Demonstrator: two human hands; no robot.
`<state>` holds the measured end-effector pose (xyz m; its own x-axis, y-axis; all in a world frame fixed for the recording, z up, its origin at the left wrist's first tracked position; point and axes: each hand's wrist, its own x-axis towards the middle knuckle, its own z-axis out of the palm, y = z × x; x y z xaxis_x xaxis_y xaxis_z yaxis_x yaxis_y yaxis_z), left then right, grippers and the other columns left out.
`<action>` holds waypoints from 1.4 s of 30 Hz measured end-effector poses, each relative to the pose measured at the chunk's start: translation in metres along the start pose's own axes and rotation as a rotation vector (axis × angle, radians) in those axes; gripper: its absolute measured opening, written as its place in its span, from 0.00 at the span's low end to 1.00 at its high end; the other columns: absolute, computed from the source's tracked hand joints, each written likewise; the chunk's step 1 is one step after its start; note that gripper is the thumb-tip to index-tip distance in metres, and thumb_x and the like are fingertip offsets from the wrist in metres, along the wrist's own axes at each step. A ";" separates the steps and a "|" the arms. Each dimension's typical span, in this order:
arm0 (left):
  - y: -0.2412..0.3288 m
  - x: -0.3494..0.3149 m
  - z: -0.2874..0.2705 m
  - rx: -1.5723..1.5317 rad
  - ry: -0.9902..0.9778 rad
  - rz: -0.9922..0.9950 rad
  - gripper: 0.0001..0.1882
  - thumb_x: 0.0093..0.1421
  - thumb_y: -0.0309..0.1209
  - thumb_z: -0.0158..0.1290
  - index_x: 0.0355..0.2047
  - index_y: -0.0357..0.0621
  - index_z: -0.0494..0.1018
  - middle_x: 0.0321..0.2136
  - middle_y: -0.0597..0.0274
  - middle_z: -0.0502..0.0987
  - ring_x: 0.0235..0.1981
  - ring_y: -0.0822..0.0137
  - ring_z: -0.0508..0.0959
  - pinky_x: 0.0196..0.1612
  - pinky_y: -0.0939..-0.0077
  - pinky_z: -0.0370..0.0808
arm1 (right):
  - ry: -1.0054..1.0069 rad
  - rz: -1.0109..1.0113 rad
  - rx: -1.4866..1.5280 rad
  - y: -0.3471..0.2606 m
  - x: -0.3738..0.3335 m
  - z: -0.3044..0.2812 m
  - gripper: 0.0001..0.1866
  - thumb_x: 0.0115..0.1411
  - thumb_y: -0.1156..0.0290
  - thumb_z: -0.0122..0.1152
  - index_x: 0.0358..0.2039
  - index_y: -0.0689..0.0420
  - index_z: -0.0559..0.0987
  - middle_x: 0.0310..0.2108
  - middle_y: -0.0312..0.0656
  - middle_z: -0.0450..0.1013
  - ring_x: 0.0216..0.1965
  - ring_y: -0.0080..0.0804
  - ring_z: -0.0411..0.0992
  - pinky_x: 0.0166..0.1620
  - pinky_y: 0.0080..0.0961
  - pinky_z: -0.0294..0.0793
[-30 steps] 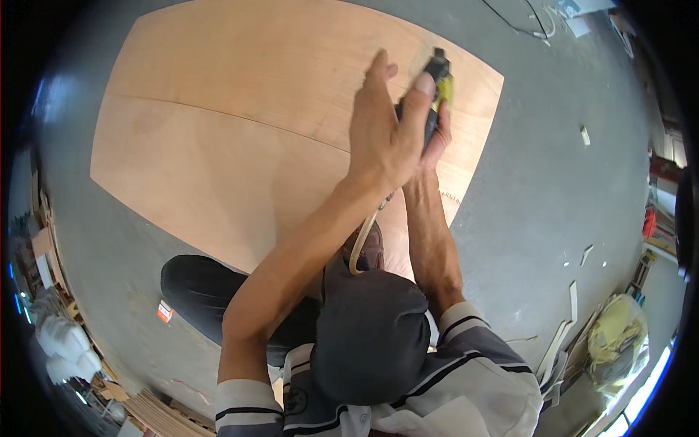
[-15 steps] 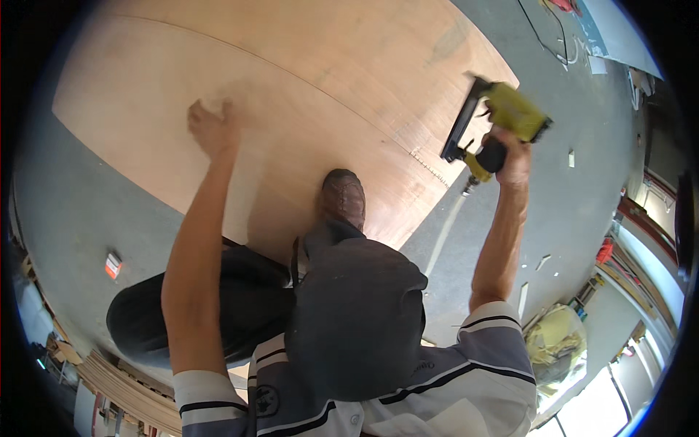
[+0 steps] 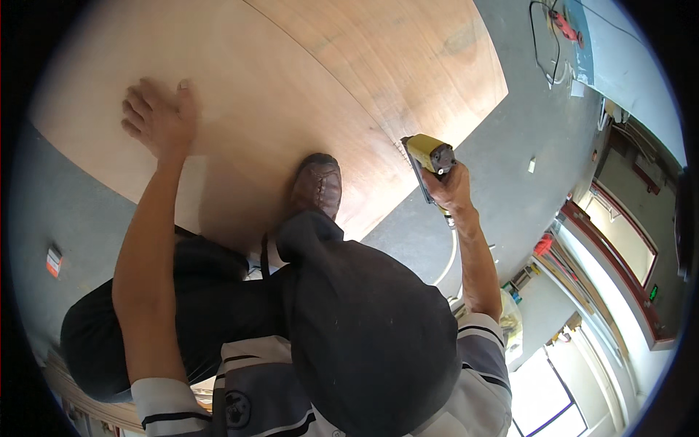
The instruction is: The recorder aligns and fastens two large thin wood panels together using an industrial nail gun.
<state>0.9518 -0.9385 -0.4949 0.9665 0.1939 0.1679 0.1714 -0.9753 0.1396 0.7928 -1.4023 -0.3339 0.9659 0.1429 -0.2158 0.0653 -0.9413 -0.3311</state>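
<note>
A yellow and black air nail gun (image 3: 428, 151) is in my right hand (image 3: 453, 188), its fingers wrapped round the grip. The gun's nose and long black side rest at or just over the seam near the edge of the plywood sheets (image 3: 255, 95). Just beside it runs a short row of small fastener marks, partly covered by the gun. My left hand (image 3: 162, 120) is spread over the plywood to the left, fingers apart and holding nothing. Whether its palm presses on the wood I cannot tell. My brown shoe (image 3: 318, 186) stands on the sheet between both hands.
A pale air hose (image 3: 451, 255) trails from the gun toward me. An orange and white small box (image 3: 54, 262) lies on the grey floor (image 3: 502, 171) at left. Far right are a black cable (image 3: 536, 51) and a red tool (image 3: 566, 28). Long boards (image 3: 582, 288) lean at right.
My right hand has brought the nail gun left and down from beyond the edge to the plywood seam. My left hand has shifted left with its fingers spread. The view has turned somewhat.
</note>
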 end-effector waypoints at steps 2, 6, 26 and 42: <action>0.004 0.001 -0.006 -0.068 -0.006 0.007 0.47 0.60 0.65 0.40 0.66 0.40 0.53 0.66 0.37 0.50 0.68 0.38 0.45 0.66 0.39 0.41 | -0.072 0.246 0.134 -0.003 -0.004 0.003 0.09 0.48 0.74 0.63 0.31 0.61 0.78 0.19 0.45 0.73 0.17 0.38 0.72 0.22 0.31 0.71; 0.004 0.001 -0.001 -0.041 0.010 0.004 0.47 0.60 0.65 0.39 0.66 0.40 0.52 0.66 0.37 0.49 0.68 0.38 0.45 0.66 0.40 0.40 | -0.144 0.188 0.106 0.001 -0.002 0.008 0.12 0.49 0.72 0.62 0.35 0.61 0.79 0.21 0.44 0.76 0.20 0.30 0.74 0.25 0.29 0.72; 0.006 0.002 -0.003 -0.075 -0.015 -0.014 0.48 0.60 0.66 0.38 0.68 0.42 0.50 0.67 0.38 0.49 0.68 0.39 0.44 0.66 0.41 0.37 | -0.184 0.341 0.168 -0.014 0.014 0.002 0.14 0.45 0.72 0.63 0.35 0.61 0.79 0.22 0.49 0.75 0.19 0.43 0.74 0.24 0.33 0.73; 0.004 0.000 -0.005 -0.072 -0.030 -0.034 0.48 0.60 0.66 0.37 0.67 0.41 0.49 0.67 0.40 0.48 0.69 0.40 0.43 0.67 0.42 0.36 | -0.225 0.325 0.112 -0.023 0.024 0.005 0.17 0.46 0.72 0.63 0.39 0.62 0.78 0.27 0.53 0.78 0.28 0.50 0.78 0.32 0.36 0.77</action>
<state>0.9521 -0.9418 -0.4898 0.9658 0.2228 0.1324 0.1914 -0.9576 0.2151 0.8138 -1.3756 -0.3358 0.8519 -0.0819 -0.5172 -0.2741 -0.9113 -0.3072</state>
